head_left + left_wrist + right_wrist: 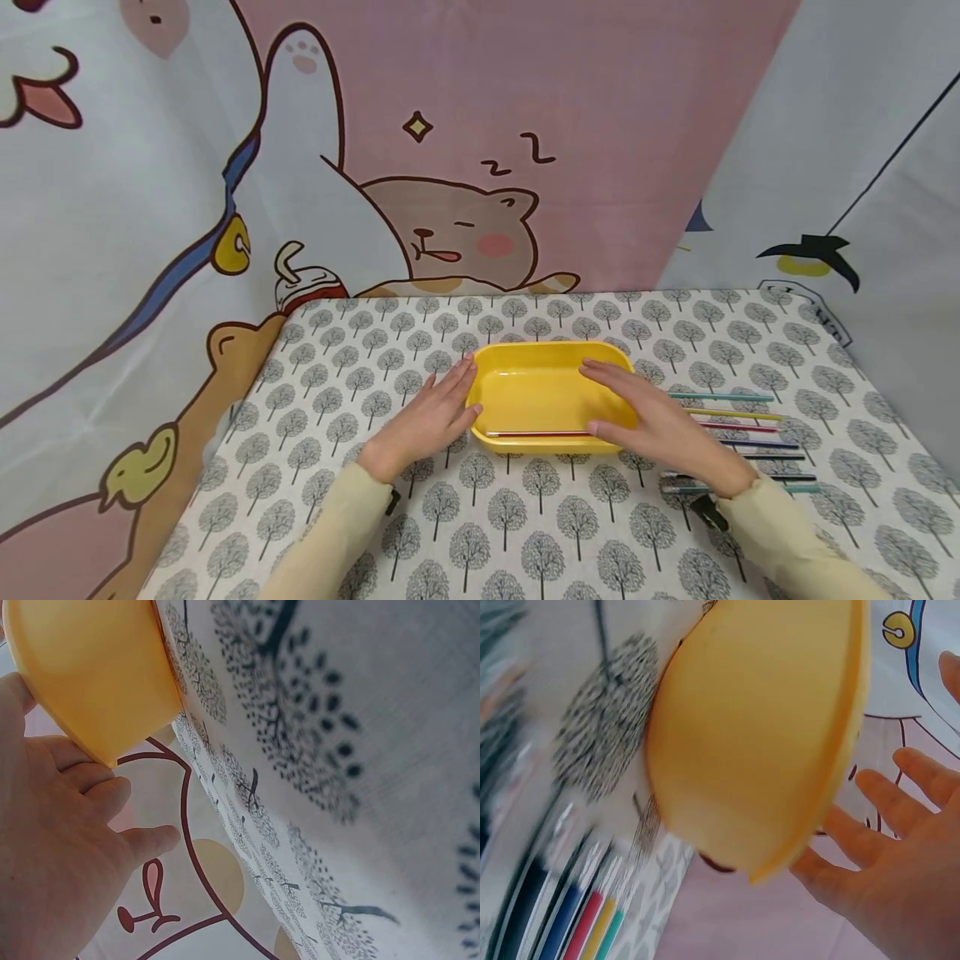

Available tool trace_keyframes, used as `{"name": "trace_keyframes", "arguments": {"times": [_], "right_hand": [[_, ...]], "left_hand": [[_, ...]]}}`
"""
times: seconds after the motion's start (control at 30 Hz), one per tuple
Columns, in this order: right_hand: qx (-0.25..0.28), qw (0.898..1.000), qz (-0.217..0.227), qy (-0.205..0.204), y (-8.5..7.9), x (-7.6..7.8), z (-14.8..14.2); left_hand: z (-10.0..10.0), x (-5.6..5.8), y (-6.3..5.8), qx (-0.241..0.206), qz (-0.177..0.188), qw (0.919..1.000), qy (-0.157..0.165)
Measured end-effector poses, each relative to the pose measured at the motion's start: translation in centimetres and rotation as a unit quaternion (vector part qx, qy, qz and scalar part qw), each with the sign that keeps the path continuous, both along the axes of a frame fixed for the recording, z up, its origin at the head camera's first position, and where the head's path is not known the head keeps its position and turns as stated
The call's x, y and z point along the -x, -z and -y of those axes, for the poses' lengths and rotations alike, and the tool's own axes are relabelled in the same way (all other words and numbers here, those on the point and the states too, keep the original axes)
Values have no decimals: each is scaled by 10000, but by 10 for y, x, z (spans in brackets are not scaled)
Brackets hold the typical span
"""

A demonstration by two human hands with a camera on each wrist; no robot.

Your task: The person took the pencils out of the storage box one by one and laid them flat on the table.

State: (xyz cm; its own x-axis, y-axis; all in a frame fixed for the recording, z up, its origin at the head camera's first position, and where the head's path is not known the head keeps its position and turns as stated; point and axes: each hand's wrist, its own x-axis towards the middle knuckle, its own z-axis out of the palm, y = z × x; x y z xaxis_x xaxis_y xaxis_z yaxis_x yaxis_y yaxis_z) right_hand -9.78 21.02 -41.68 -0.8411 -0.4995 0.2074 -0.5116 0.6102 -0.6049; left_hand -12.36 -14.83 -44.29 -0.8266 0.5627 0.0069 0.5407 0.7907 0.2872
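Note:
A yellow plastic basin (540, 392) with rounded corners sits on the cloth-covered table. Inside it, along the near wall, lies a thin dark red pen-like stick (536, 433). At the basin's left end my left hand (427, 417) touches the rim, its fingers fairly straight. The left wrist view shows the fingers against the basin's edge (112, 675). My right hand (660, 421) spreads its fingers over the right end of the basin, thumb near the red stick's end. In the right wrist view these spread fingers are beside the rim (847, 712), with nothing gripped.
Several thin pen-like sticks (750, 444) in teal, yellow, red, blue and black lie roughly parallel on the table to the right, partly under the right forearm. The tree-print tablecloth (540, 542) reaches a cartoon-print curtain (600, 125) at the back and sides.

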Motion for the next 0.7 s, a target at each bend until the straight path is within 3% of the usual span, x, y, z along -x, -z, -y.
{"name": "trace_keyframes", "arguments": {"times": [0.33, 0.5, 0.7], "right_hand": [[-90, 9997, 55, -232, 11, 20, 37], [-322, 9987, 304, -252, 15, 28, 50], [-557, 9951, 592, -565, 20, 38, 63]], "left_hand": [[0, 2, 1, 18, -204, 9997, 130], [0, 1, 2, -32, -201, 9997, 134], [1, 1, 3, -43, -176, 9998, 63]]}}
